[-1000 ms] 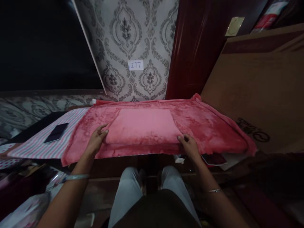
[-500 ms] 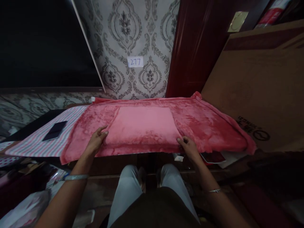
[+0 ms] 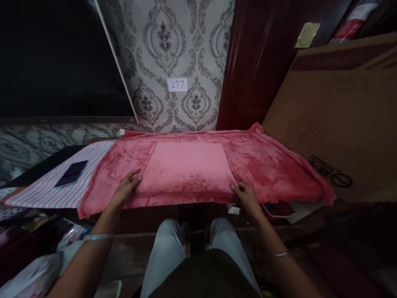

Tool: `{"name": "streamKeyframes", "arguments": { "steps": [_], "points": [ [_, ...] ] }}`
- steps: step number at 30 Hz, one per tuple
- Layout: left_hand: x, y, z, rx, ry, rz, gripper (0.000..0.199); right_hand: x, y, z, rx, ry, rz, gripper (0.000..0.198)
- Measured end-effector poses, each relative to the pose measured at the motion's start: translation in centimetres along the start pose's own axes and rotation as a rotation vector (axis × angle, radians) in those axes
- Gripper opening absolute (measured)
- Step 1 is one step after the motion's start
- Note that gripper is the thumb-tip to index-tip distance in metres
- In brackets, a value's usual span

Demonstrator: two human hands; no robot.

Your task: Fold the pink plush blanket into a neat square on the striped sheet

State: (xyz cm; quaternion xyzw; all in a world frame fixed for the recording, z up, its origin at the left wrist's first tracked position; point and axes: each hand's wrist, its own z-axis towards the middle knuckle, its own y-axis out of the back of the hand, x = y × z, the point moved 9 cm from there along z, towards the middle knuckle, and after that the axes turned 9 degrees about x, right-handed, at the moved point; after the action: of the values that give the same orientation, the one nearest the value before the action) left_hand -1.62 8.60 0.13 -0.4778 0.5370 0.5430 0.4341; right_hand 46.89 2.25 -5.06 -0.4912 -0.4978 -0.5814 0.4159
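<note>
A smooth, light pink folded cloth (image 3: 189,163) lies flat as a rectangle on a larger rose-pink plush blanket (image 3: 273,165). The blanket is spread over a table, its front edge slightly overhanging. At the cloth's left front edge, my left hand (image 3: 126,188) has its thumb and fingertips closed on the side. My right hand (image 3: 246,194) pinches the right front edge between thumb and forefinger. Both hands rest low, palms partly hidden from view.
To the left, a phone (image 3: 72,173) lies on a striped cloth (image 3: 40,195). A dark screen (image 3: 62,62) stands behind it. A large cardboard box (image 3: 341,116) borders the blanket on the right. Patterned wallpaper (image 3: 164,99) carries a paper marked 277 (image 3: 177,84).
The view has tilted slightly, so the scene sits a little lower. Both hands stay at the sides of the light pink cloth, with almost no visible movement.
</note>
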Motion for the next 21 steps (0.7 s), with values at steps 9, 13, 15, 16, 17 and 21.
{"name": "streamKeyframes", "arguments": {
  "steps": [9, 13, 15, 16, 17, 21],
  "points": [
    [-1.1, 0.0, -1.8, -0.038, -0.113, 0.084, 0.072, 0.8, 0.1, -0.6, -0.055, 0.161, -0.114, 0.048],
    [-2.8, 0.3, -2.2, -0.056, -0.232, 0.077, 0.067, 0.9, 0.7, -0.4, -0.098, 0.152, -0.123, 0.045],
    [-3.1, 0.4, -2.1, -0.058, -0.256, 0.103, 0.065, 1.1, 1.0, -0.5, -0.12, 0.159, -0.139, 0.044],
    [-2.9, 0.5, -2.0, -0.054, -0.246, 0.122, 0.065, 1.0, 0.9, -0.5, -0.113, 0.155, -0.147, 0.044],
    [-2.4, 0.5, -1.8, -0.047, -0.22, 0.143, 0.064, 0.7, 0.7, -0.4, -0.092, 0.142, -0.15, 0.044],
    [0.8, 1.0, -0.8, -0.021, -0.091, 0.189, 0.063, -1.0, 0.3, -0.4, -0.014, 0.065, -0.157, 0.045]
  ]
}}
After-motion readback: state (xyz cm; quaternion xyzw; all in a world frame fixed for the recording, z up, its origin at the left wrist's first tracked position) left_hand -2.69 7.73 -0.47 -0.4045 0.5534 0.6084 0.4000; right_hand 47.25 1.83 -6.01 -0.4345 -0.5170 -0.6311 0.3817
